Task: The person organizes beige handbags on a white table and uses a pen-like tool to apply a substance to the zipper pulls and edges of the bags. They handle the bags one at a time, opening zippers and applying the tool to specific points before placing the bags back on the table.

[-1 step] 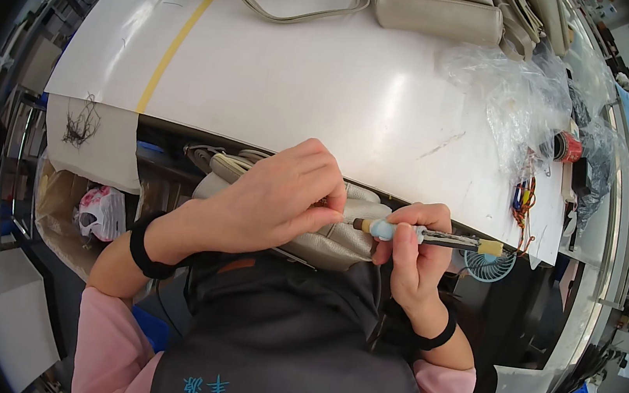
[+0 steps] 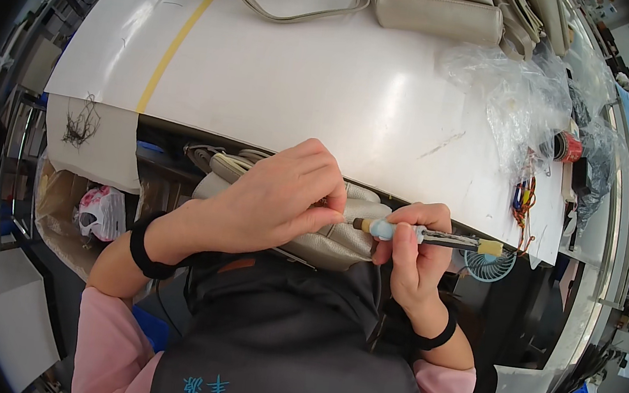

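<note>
A metallic beige leather handbag (image 2: 336, 248) rests in my lap at the table's front edge, partly hidden by my hands. My left hand (image 2: 291, 194) lies over the bag, thumb and forefinger pinched together; what they pinch is too small to make out. In my right hand (image 2: 415, 260) is a slim pen-like tool (image 2: 443, 238) with a pale blue wrapped grip and a yellow piece at its far right end. Its brownish front end points left, close to my left fingertips. The right fingers also sit against the bag's right side.
Several beige bags (image 2: 438, 11) and straps lie along the white table's (image 2: 305, 77) far edge. Clear plastic wrap (image 2: 514, 103), a red can (image 2: 568, 147) and colored cords (image 2: 522, 198) are at right. A small blue fan (image 2: 488, 266) stands below the table edge. Dark thread scraps (image 2: 81, 125) lie left.
</note>
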### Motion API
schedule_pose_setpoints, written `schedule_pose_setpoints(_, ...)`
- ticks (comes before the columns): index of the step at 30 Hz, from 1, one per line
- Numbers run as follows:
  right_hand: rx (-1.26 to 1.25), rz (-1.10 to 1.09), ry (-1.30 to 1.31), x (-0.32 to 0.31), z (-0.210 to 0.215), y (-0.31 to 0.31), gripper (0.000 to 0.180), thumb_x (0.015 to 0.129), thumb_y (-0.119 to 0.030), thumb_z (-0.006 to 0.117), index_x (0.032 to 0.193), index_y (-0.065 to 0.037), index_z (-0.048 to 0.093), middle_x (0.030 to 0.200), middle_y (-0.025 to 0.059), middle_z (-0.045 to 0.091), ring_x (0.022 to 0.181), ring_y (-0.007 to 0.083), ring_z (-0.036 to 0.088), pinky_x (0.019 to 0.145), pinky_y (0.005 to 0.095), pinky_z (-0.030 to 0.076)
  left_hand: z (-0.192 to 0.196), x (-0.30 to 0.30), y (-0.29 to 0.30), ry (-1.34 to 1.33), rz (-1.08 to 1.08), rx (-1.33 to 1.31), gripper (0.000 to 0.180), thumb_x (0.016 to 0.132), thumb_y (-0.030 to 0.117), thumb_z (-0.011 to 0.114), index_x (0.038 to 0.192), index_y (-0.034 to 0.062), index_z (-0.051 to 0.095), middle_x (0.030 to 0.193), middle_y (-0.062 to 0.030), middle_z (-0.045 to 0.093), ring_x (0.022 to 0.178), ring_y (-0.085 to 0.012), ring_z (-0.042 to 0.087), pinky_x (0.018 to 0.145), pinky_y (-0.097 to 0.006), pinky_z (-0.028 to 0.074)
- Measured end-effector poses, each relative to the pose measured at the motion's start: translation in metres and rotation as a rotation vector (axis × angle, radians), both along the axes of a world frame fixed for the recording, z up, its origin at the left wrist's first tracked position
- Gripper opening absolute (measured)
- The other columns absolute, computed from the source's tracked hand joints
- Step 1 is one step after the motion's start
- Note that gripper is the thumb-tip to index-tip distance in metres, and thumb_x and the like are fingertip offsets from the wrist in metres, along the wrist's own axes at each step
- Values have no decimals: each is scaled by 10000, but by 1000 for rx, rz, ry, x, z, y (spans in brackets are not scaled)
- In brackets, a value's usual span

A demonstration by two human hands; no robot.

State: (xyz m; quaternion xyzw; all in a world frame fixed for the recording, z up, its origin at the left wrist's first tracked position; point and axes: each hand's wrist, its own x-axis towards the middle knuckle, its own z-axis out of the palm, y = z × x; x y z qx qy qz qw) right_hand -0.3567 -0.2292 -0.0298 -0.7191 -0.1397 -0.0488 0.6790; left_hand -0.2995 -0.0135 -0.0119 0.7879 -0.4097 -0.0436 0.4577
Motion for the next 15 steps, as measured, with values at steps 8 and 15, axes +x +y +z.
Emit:
schedule_pose_setpoints(8, -8, 3, -6, 0, -1, 0, 76, 950, -74, 518, 943, -11, 477, 700, 30, 551, 522, 44, 495, 472, 191, 382, -1, -1, 0, -1, 4, 0, 138, 776, 16, 631, 827, 61, 511, 845, -57, 520, 863, -248, 491, 748, -340, 416)
schedule_pose_setpoints(15, -7, -17, 1, 0, -2, 1, 76, 941, -64, 537, 924, -9, 487, 697, 24, 543, 515, 38, 483, 463, 187, 374, -1, -1, -1, 12, 7, 1, 139, 775, 13, 633, 827, 60, 513, 843, -53, 522, 864, -243, 491, 746, -337, 417)
